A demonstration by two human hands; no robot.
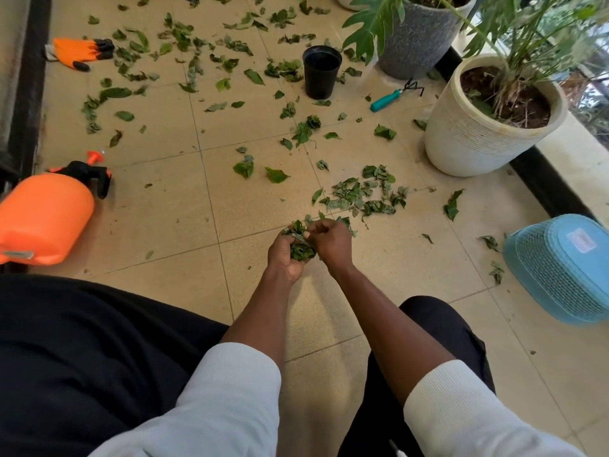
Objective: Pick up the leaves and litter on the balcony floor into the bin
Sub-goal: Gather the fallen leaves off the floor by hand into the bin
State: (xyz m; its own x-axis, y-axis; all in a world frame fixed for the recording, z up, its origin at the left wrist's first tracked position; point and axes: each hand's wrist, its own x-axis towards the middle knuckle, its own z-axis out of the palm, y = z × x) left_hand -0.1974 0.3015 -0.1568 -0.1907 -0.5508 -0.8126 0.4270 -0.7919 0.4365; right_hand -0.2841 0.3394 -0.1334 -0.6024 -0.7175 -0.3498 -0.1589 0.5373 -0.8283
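The left hand is cupped palm-up with its fingers curled round a bunch of leaves. The right hand sits just beside it, touching the bunch, its fingers curled and pinching at the leaves on top. Both hands hang low over the tiled floor, between the person's knees.

Just beyond the right hand lies a loose heap of leaves, the nearest litter. Farther out, scattered leaves cover most of the tiles ahead. To the right of the hands, well apart, a blue bin lies tipped on its side near the black edging of a raised ledge. A white planter stands beyond the heap to the right, with a grey planter behind it. A black pot stands upright far ahead, a teal hand rake beside it. To the left lies an orange sprayer; an orange glove lies far off left, by a dark door track. Bare tiles lie immediately left of the hands.
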